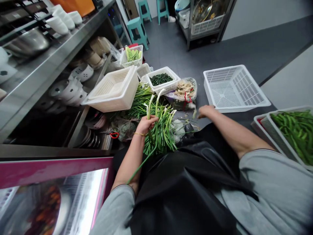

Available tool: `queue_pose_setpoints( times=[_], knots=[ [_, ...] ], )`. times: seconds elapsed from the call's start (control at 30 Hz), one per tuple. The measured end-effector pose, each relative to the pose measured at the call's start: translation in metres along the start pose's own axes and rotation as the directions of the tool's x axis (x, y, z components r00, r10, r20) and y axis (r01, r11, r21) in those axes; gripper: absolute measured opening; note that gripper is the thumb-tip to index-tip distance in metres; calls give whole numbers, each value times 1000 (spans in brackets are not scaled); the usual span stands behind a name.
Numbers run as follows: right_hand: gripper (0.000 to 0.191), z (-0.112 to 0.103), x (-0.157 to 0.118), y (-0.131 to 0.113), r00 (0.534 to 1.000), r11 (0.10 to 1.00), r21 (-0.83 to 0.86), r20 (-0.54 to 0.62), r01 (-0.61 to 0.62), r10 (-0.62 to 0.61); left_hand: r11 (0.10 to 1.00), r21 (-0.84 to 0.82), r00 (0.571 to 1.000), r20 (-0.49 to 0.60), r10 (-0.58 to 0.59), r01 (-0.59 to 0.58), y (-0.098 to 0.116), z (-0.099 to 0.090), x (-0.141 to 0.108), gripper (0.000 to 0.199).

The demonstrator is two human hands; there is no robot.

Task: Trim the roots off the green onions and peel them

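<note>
My left hand (146, 124) is closed around a few green onions (158, 98), their white ends pointing up and away from me. One long green leaf hangs back across my left forearm. Below and beside that hand lies a thick pile of green onions (166, 130). My right hand (206, 111) is out to the right, smeared by motion, so its finger pose is unclear. Just left of it a blurred pale scrap (194, 112) is in the air, near a clear plastic bag of trimmings (187, 89). More loose bits are scattered on the floor there.
A white perforated crate (221, 109) stands at the right, with a basket of green peppers (297, 130) nearer me. Ahead are a basket of dark green chillies (162, 89) and a cream bin (114, 106). Red-handled scissors (114, 133) lie left, beside steel shelving (61, 54).
</note>
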State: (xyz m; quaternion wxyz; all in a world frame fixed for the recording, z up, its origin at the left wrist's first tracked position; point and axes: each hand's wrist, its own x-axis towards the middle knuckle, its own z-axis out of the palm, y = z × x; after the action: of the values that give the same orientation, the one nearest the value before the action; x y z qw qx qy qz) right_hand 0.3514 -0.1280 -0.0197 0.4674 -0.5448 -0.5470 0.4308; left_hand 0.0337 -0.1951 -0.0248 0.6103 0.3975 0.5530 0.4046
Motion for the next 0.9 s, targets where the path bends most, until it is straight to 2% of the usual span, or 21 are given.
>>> queue_pose_setpoints(
  times=[0.07,0.1,0.17,0.23,0.3,0.37,0.43,0.5,0.53,0.57,0.6,0.67,0.77,0.83,0.9],
  knots=[
    [36,46,-14,2,991,993,-110,127,-34,48,1000,26,999,-49,18,-16,7,14,11,43],
    [29,68,-22,-2,968,988,-153,240,-31,68,999,43,998,-56,32,-30,10,19,15,44],
    [18,106,-37,-14,869,967,-253,487,37,94,995,68,995,-60,77,-73,12,26,19,45],
    [7,128,-48,-27,790,937,-320,606,141,88,991,71,987,-107,118,-111,10,28,19,46],
    [14,135,-53,-34,782,929,-330,619,169,77,990,75,984,-130,125,-116,3,27,16,45],
    [19,134,-54,-34,785,960,-274,605,49,133,991,82,992,-72,108,-102,-5,26,10,46],
    [19,131,-56,-31,752,968,-129,611,-213,247,994,62,996,46,82,-85,-12,27,4,48],
    [17,128,-61,-30,671,869,69,667,-489,324,998,0,986,155,61,-62,-14,27,-2,50],
    [16,125,-65,-33,643,796,170,696,-581,321,998,-32,979,197,59,-54,-14,26,-5,50],
    [15,121,-68,-38,636,731,257,711,-632,299,997,-52,970,233,64,-53,-13,23,-7,49],
    [17,113,-72,-46,651,684,331,707,-649,276,996,-59,964,253,77,-64,-13,19,-9,47],
    [24,89,-75,-68,748,631,506,637,-588,186,994,-47,965,236,111,-103,-13,8,-12,44],
    [25,30,-67,-103,928,561,775,371,-292,-30,994,-39,985,135,106,-102,-22,-10,-15,44],
    [20,-12,-54,-116,981,594,803,147,-45,-124,996,-57,994,86,69,-64,-30,-18,-18,47],
    [34,-41,-37,-113,986,736,661,-45,150,-160,996,-81,997,65,49,-43,-35,-20,-19,48]
  ],
)
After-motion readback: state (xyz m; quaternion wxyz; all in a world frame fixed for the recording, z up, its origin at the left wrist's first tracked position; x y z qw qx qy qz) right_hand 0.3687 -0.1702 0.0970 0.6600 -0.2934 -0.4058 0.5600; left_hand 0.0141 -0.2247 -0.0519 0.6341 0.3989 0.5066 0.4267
